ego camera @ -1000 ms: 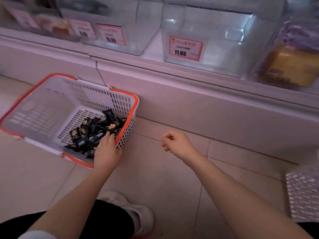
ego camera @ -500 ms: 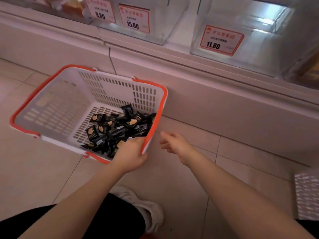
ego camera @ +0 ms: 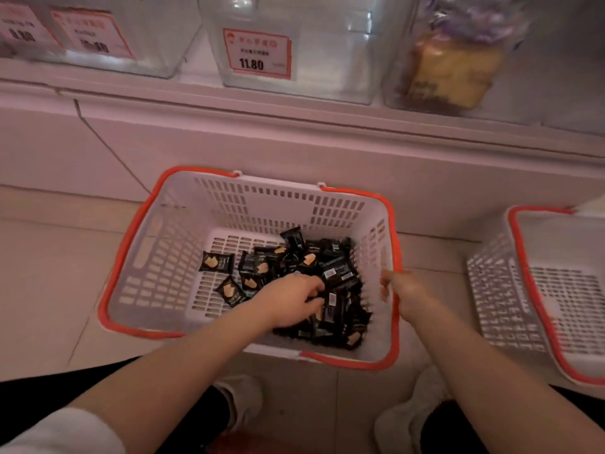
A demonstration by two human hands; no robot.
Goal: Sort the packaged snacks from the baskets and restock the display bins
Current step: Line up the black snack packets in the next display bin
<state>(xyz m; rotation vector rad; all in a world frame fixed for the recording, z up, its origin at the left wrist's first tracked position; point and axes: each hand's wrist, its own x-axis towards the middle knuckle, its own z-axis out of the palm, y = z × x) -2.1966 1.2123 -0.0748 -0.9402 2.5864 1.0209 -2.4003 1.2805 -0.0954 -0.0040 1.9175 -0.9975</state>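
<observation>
A white basket with an orange rim [ego camera: 131, 257] stands on the tiled floor in front of the shelf base. Several black snack packets [ego camera: 330, 263] lie heaped in its right half, and a few single ones [ego camera: 216, 262] lie further left. My left hand [ego camera: 288, 303] is inside the basket, its fingers curled into the pile around some packets. My right hand [ego camera: 404, 291] is at the basket's right rim with the fingers curled over the orange edge; it is blurred.
A second white and orange basket [ego camera: 523, 290] stands to the right. On the shelf above are clear display bins: one with an 11.80 price tag [ego camera: 258, 54] and one holding yellow packaged bread [ego camera: 451, 70]. My white shoes [ego camera: 406, 417] are just behind the basket.
The basket now sits centred in front of me instead of to the left. My left hand went from its rim into the packet pile. My right hand reached the right rim.
</observation>
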